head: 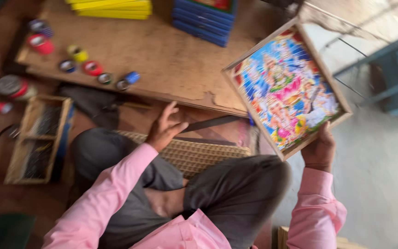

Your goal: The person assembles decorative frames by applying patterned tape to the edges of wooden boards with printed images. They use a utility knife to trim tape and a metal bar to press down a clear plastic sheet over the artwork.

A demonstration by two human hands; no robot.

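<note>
The right hand [319, 148] grips the lower edge of a framed colourful picture [287, 87], tilted up above bare floor. The left hand [164, 129] hovers with fingers spread wide, holding nothing, over a woven mat [194, 154]. Beyond those fingers, tape rolls [93, 68] line the counter's [171, 60] near edge.

Far across the wooden board, a stack of flat yellow packages [112, 8] lies at the top edge, left of centre. Just right of it sits a stack of flat blue packages [202, 18] (the topmost shows a red and green printed face, too blurred to make out). No signs or screens show, and no separate labels can be told.
</note>
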